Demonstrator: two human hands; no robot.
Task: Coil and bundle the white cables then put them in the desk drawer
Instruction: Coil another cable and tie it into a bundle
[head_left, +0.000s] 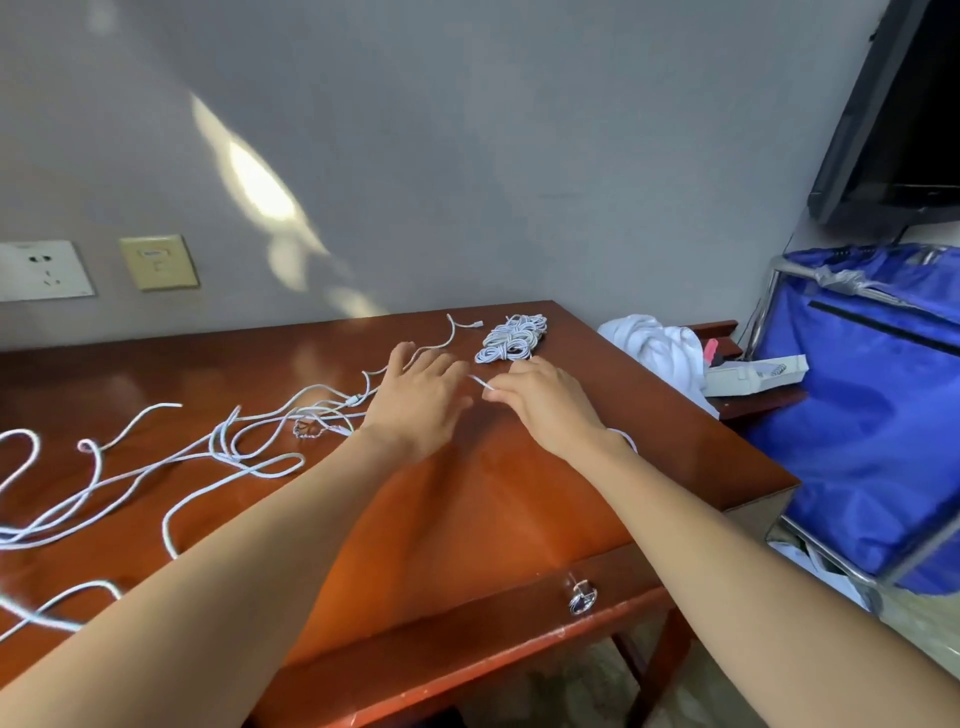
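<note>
Fingers (506, 384) of right hand (545, 408) pinch thin white cable (477, 381); left hand (415, 397) fingers spread over glossy wooden desk (467, 499).

The cables (223, 436) are white; the coiled bundle (511, 338) white too; the desk (467, 509) glossy reddish-brown. The wall (467, 156) is plain grey; the cart bag (857, 426) deep blue.

We read no text anywhere: the small marks on the white socket (44, 270) and the yellowed wall plate (158, 261), left of the frame, are too blurred.
</note>
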